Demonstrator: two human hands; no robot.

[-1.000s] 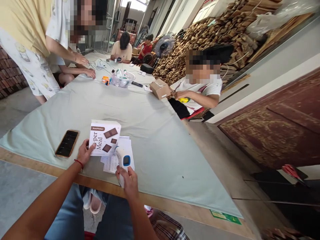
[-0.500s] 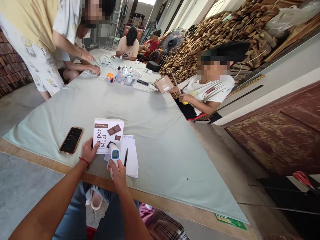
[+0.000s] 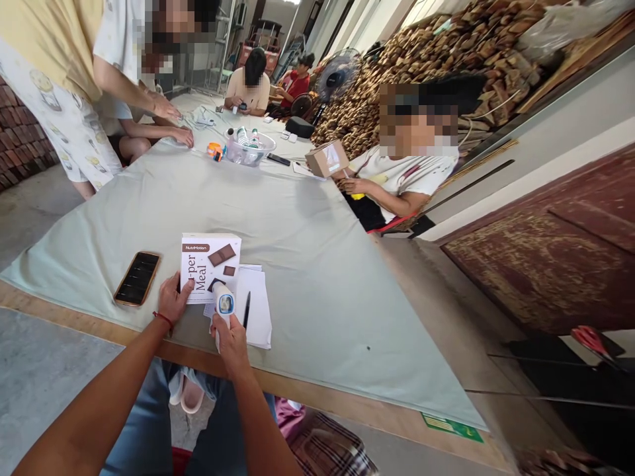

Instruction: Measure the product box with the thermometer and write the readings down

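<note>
Across the whole view runs a long table draped in a pale green cloth, with its bare wooden edge showing just in front of your knees. Behind it on the right, a great stack of cut wood fills the far wall, with a standing fan beside it. Several other people are at work along the table: one stands leaning over the far left side with a hand on the cloth, and one seated at the right side holds up a small brown cardboard box. Farther along the cloth stands a clear bowl holding small bottles. Close to you lies a white box printed with brown squares and the word "Meal", flat on the cloth. Your left hand rests on its near left corner, fingers loosely spread and pressing on it rather than closed around it. Just right of the box, some white papers lie partly under it, with a dark pen on top. Left of the box, well clear of your hand, a phone lies face up. Your right hand is clenched around the grip of a white and blue infrared thermometer, whose head points at the near edge of the box.
</note>
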